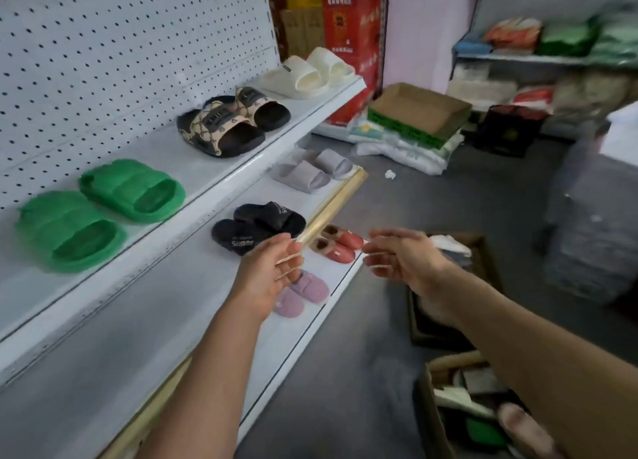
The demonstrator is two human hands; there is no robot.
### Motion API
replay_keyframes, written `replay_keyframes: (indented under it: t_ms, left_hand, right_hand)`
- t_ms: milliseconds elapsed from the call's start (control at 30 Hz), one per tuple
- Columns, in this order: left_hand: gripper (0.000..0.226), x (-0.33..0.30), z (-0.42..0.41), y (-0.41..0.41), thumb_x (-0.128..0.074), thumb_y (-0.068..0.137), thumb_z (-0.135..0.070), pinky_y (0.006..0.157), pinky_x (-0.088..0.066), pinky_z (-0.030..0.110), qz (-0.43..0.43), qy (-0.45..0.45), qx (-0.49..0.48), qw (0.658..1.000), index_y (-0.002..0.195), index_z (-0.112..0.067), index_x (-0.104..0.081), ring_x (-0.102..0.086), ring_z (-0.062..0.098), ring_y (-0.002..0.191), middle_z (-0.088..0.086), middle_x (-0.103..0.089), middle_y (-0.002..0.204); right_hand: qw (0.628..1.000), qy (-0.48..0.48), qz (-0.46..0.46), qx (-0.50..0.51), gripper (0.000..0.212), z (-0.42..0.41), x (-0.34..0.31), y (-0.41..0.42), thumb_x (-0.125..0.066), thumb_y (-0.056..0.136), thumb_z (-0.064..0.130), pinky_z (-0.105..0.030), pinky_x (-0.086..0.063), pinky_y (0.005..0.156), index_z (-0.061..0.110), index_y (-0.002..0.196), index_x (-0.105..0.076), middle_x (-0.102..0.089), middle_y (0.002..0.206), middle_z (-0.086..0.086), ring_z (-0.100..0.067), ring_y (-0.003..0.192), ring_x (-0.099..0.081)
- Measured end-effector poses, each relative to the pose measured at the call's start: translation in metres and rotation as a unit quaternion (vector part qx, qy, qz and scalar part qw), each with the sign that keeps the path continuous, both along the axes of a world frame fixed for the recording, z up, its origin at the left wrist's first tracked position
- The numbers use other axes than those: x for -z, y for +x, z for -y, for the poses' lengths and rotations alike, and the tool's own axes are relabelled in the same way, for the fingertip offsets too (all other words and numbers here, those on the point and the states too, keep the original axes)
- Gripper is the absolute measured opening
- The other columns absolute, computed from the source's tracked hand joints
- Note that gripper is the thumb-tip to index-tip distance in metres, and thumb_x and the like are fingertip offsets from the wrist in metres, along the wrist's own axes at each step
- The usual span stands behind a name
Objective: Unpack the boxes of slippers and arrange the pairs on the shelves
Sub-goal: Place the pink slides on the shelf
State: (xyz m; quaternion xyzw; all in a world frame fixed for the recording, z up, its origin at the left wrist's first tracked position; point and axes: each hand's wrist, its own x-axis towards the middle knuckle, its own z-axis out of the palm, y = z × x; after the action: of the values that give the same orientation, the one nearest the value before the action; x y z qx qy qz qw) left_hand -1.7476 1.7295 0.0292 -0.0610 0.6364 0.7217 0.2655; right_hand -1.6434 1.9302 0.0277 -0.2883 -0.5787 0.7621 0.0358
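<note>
On the upper shelf (193, 172) stand a green pair (100, 210), a patterned black pair (231, 123) and a cream pair (307, 71). The middle shelf (179, 286) carries a grey pair (310, 172) and a black pair (257, 227). Lower down sit a red fur-lined pair (340, 246) and a pink fuzzy pair (300, 293). My left hand (272, 272) hovers in front of the middle shelf, fingers relaxed, holding nothing. My right hand (404, 255) hangs to its right, empty too. A cardboard box (445, 400) with slippers lies on the floor at the bottom right.
Another open box (483, 255) sits on the floor behind my right forearm. An empty cardboard tray (417, 113) rests on stacked white packages by the far wall. A second rack (552, 58) with bagged goods stands at the right. Grey floor runs between.
</note>
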Motion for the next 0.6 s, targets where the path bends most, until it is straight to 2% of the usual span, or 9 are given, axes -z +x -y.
replay_keyframes:
  t_ms: [100, 167, 267, 400, 500, 600]
  left_hand:
    - [0.014, 0.030, -0.067, 0.050, -0.061, 0.096, -0.022, 0.064, -0.053, 0.026, 0.031, -0.029, 0.034, 0.999, 0.109, -0.017, -0.062, -0.067, 0.014, 0.074, 0.002, -0.072, 0.095]
    - [0.011, 0.049, -0.114, 0.086, -0.062, 0.095, -0.021, 0.067, -0.052, 0.028, 0.052, -0.048, 0.060, 0.996, 0.106, -0.018, -0.061, -0.067, 0.016, 0.075, 0.003, -0.072, 0.096]
    - [0.009, 0.075, -0.188, 0.134, -0.058, 0.096, -0.014, 0.067, -0.048, 0.028, 0.080, -0.059, 0.100, 0.990, 0.103, -0.019, -0.062, -0.065, 0.016, 0.075, 0.004, -0.070, 0.094]
    - [0.010, 0.125, -0.275, 0.192, -0.057, 0.097, -0.013, 0.064, -0.048, 0.026, 0.115, -0.071, 0.126, 0.983, 0.102, -0.019, -0.063, -0.065, 0.015, 0.071, 0.001, -0.072, 0.085]
    - [0.012, 0.172, -0.318, 0.230, -0.056, 0.098, -0.014, 0.068, -0.049, 0.030, 0.160, -0.092, 0.137, 0.973, 0.106, -0.018, -0.063, -0.065, 0.016, 0.073, 0.003, -0.071, 0.087]
    - [0.010, 0.217, -0.339, 0.257, -0.056, 0.098, -0.014, 0.072, -0.051, 0.033, 0.217, -0.124, 0.142, 0.958, 0.104, -0.017, -0.064, -0.066, 0.019, 0.077, 0.004, -0.072, 0.087]
  right_hand:
    - [0.998, 0.008, 0.023, 0.058, 0.010, -0.070, 0.027, 0.056, -0.056, 0.093, 0.008, -0.030, -0.048, 0.063, 0.014, 0.098, -0.062, -0.069, 0.084, -0.010, -0.020, 0.062, -0.064]
    - [0.995, -0.013, 0.047, 0.090, 0.011, -0.117, 0.045, 0.099, -0.053, 0.096, 0.007, -0.026, -0.048, 0.058, 0.015, 0.101, -0.060, -0.066, 0.085, -0.011, -0.016, 0.057, -0.063]
    - [0.988, -0.027, 0.089, 0.121, 0.019, -0.185, 0.074, 0.158, -0.053, 0.096, 0.007, -0.021, -0.051, 0.051, 0.008, 0.114, -0.060, -0.065, 0.094, -0.016, -0.018, 0.063, -0.062]
    - [0.980, -0.029, 0.145, 0.136, 0.023, -0.257, 0.118, 0.224, -0.050, 0.097, 0.008, -0.028, -0.046, 0.061, 0.006, 0.119, -0.058, -0.065, 0.097, -0.016, -0.021, 0.069, -0.060]
    - [0.969, -0.040, 0.192, 0.149, 0.023, -0.297, 0.162, 0.266, -0.050, 0.098, 0.007, -0.029, -0.045, 0.059, 0.003, 0.119, -0.058, -0.066, 0.094, -0.016, -0.022, 0.068, -0.060]
    - [0.953, -0.058, 0.252, 0.160, 0.024, -0.323, 0.209, 0.296, -0.052, 0.099, 0.015, -0.031, -0.046, 0.062, -0.001, 0.114, -0.061, -0.066, 0.098, -0.018, -0.022, 0.070, -0.059]
